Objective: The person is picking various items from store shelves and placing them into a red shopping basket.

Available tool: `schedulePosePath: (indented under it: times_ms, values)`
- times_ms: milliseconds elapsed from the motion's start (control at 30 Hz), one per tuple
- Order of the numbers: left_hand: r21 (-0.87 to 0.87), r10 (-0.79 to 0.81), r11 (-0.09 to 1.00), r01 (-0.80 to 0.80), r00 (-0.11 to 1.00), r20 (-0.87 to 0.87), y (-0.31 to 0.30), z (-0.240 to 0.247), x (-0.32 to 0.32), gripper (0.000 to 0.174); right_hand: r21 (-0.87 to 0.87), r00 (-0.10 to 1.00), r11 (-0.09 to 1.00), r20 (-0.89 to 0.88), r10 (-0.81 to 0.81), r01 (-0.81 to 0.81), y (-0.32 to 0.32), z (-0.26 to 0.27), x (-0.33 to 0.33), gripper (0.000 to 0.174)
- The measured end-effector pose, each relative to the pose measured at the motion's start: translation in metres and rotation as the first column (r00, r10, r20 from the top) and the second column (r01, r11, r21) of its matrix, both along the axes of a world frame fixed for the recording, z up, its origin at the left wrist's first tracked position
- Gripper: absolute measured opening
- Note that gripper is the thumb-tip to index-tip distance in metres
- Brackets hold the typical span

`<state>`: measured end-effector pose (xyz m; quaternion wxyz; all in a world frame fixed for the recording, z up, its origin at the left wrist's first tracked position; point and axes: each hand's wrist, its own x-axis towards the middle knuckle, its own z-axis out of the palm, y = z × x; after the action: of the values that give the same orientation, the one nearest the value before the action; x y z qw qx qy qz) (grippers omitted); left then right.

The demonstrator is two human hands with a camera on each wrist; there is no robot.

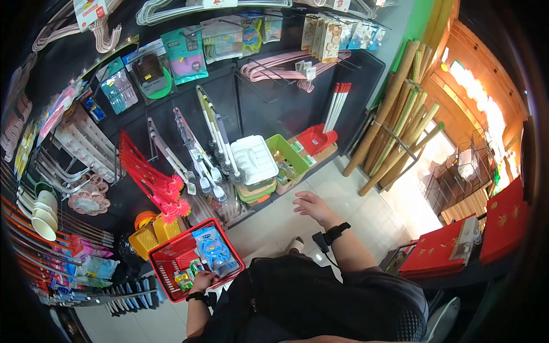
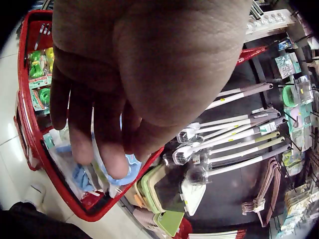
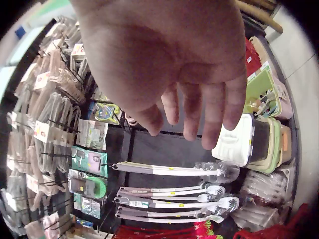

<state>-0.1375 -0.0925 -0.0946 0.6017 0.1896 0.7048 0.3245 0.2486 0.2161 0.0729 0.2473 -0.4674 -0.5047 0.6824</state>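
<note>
You've got your left hand (image 1: 203,279) down in the red shopping basket (image 1: 167,260), grip loose, fingers stretched over the blue package (image 1: 213,247) lying beside the small green-filled packets (image 1: 183,279). And out front, your right hand (image 1: 313,207) hangs in the air, grip wide, fingers apart, facing the white-lidded storage bin (image 1: 254,157) and the lime-green tub (image 1: 278,143) beside it.

left grip (image 1: 203,281): over red basket (image 1: 163,266) | 1 blue packet (image 1: 214,249): inside basket | right grip (image 1: 313,207): above tiled floor (image 1: 266,224)
</note>
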Motion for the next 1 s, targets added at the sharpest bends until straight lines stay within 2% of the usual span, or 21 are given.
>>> schedulePosePath:
  times_ms: [200, 267, 500, 533, 667, 767, 900, 933, 1000]
  values:
    - [0.001, -0.022, 1.000, 0.022, 0.999, -0.029, 0.003, 0.004, 0.004, 0.020, 0.004, 1.000, 1.000, -0.002, 0.000, 0.000, 0.001, -0.002, 0.004, 0.038]
    - [-0.007, 0.045, 0.999, -0.045, 0.999, 0.011, 0.001, -0.005, 0.001, 0.021, 0.003, 1.000, 1.000, 0.005, 0.000, 0.000, 0.001, -0.001, 0.003, 0.038]
    - [0.022, 0.056, 0.998, -0.055, 0.998, -0.013, -0.005, -0.009, 0.007, 0.017, 0.003, 1.000, 1.000, 0.009, -0.001, 0.001, 0.004, -0.001, 0.004, 0.035]
    - [0.007, -0.007, 1.000, 0.008, 0.999, -0.052, -0.005, -0.004, 0.009, 0.017, -0.006, 1.000, 1.000, 0.016, -0.011, 0.011, 0.005, -0.002, 0.004, 0.033]
    - [0.007, -0.030, 1.000, 0.031, 0.996, -0.089, -0.004, -0.004, 0.014, 0.018, -0.002, 1.000, 1.000, 0.017, -0.006, 0.006, 0.005, -0.006, 0.009, 0.037]
    - [0.010, 0.054, 0.999, -0.054, 0.998, -0.019, -0.005, -0.018, 0.015, 0.019, 0.000, 0.999, 1.000, 0.033, -0.010, 0.010, 0.006, -0.004, 0.011, 0.036]
    - [0.035, -0.001, 0.999, 0.002, 0.999, -0.041, -0.003, -0.028, 0.011, 0.025, 0.004, 1.000, 1.000, 0.024, -0.015, 0.015, 0.011, -0.005, 0.015, 0.035]
    - [0.044, 0.057, 0.997, -0.058, 0.998, 0.015, -0.003, -0.027, 0.012, 0.027, 0.009, 1.000, 1.000, 0.021, -0.011, 0.011, 0.012, -0.006, 0.015, 0.035]
    - [0.055, 0.029, 0.998, -0.025, 0.997, -0.069, 0.000, -0.029, 0.014, 0.025, 0.018, 1.000, 1.000, 0.009, -0.009, 0.009, 0.014, -0.008, 0.018, 0.034]
